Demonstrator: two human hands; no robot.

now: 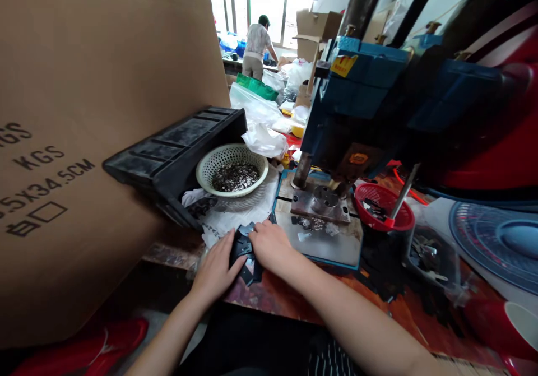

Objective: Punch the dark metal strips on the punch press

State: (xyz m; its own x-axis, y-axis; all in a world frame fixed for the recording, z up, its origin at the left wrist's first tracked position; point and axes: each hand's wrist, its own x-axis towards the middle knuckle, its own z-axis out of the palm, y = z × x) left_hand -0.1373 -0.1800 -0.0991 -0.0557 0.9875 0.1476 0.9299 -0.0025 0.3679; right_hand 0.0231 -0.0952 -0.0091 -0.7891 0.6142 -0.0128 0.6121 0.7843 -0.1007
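Note:
A small pile of flat black pieces lies at the table's front edge between my hands. My left hand rests along the pile's left side, fingers stretched out and thumb apart over the pieces. From the right, my right hand presses its curled fingers against the pile's upper edge; what its fingertips hold, if anything, is hidden. Just to the right stands a press machine with a metal die block on its base plate. Small scraps lie in front of the die.
Behind my hands, a pale basket of small metal parts sits by a tipped black crate. A large carton walls the left. A red basket and clear tub stand right. Another person works far back.

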